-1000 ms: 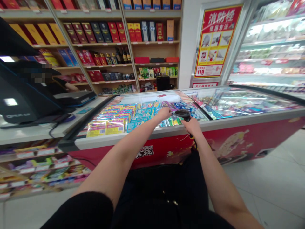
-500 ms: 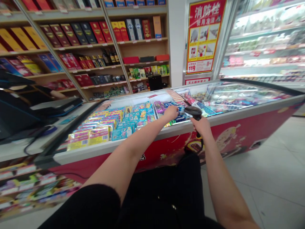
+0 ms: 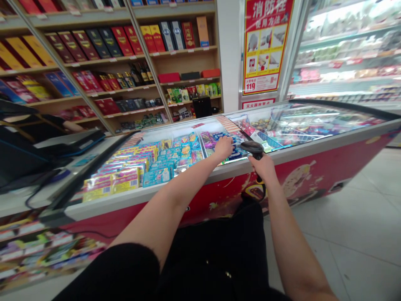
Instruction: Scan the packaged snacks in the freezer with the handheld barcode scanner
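My left hand (image 3: pixel 224 147) reaches over the freezer's rim, its fingers curled on a blue ice cream packet (image 3: pixel 235 153); the packet's shape is partly hidden among others like it. My right hand (image 3: pixel 265 166) is wrapped round the handle of a black barcode scanner (image 3: pixel 252 147). The scanner's head sits just right of my left hand, above the freezer's front edge, and points left toward the blue packets. Purple packets (image 3: pixel 206 139) lie beyond my left hand. Light-blue packets (image 3: pixel 159 175) and yellow-and-pink packets (image 3: pixel 125 179) fill the compartment to the left.
The red chest freezer (image 3: pixel 291 179) stretches across in front of me, with a glass lid (image 3: pixel 313 125) over its right part. At left is a counter (image 3: pixel 34 194) with dark equipment, and a person's arm (image 3: pixel 73 126) behind it. Shelves of boxes (image 3: pixel 122 42) stand at the back.
The view has shifted slightly. My left hand stays at the blue packets, and the scanner in my right hand remains close beside it, with little visible movement.
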A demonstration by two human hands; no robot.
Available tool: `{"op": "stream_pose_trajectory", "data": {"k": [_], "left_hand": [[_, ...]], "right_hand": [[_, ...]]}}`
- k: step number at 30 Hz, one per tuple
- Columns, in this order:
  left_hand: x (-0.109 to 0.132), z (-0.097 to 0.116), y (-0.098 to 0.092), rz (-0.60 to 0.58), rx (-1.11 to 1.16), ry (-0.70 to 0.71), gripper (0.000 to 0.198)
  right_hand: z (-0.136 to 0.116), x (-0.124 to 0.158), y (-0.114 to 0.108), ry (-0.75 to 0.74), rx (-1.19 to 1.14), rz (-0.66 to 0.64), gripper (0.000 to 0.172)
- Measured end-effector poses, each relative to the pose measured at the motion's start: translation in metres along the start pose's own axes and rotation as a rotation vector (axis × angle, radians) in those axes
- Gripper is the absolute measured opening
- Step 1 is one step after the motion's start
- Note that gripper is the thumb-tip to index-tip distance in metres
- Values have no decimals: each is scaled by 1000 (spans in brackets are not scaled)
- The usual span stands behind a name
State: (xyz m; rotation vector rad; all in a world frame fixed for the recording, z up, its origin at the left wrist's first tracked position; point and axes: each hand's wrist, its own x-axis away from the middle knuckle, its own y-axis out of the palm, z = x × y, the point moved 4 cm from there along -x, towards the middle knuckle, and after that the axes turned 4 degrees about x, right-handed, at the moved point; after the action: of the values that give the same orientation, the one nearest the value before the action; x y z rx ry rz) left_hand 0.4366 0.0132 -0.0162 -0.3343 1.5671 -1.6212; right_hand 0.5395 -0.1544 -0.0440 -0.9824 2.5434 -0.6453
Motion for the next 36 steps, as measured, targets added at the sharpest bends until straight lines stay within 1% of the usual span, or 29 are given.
{"op": "stream_pose_trajectory", "data": {"k": [6, 10, 13, 18, 24, 27, 29, 31, 34, 36], "left_hand": [[19, -5, -3, 63, 44, 19, 38], [37, -21, -15, 104, 65, 9, 40], [53, -43, -30, 144, 70, -13, 37], [87, -86, -54, 174, 63, -97, 37], [134, -141, -88, 163, 89, -173, 36], [163, -169, -103, 173, 86, -235, 37], [186, -187, -108, 183, 71, -286, 39], [209, -200, -110, 175, 40, -326, 39], [236, -209, -107, 109, -24, -362, 42], [246, -211, -105, 83, -67, -381, 44]], "right_hand": [[-7, 3, 15, -17, -22, -36, 22], [-20, 9, 30, -50, -6, -76, 20], [-34, 17, 43, -75, 35, -106, 21], [-60, 36, 73, -139, 46, -193, 23], [-88, 62, 112, -223, 88, -290, 23], [-99, 73, 129, -255, 114, -325, 23], [-106, 81, 138, -272, 125, -346, 23], [-113, 88, 144, -284, 128, -363, 22], [-121, 99, 152, -278, 112, -399, 18], [-125, 105, 156, -263, 88, -429, 16]]}}
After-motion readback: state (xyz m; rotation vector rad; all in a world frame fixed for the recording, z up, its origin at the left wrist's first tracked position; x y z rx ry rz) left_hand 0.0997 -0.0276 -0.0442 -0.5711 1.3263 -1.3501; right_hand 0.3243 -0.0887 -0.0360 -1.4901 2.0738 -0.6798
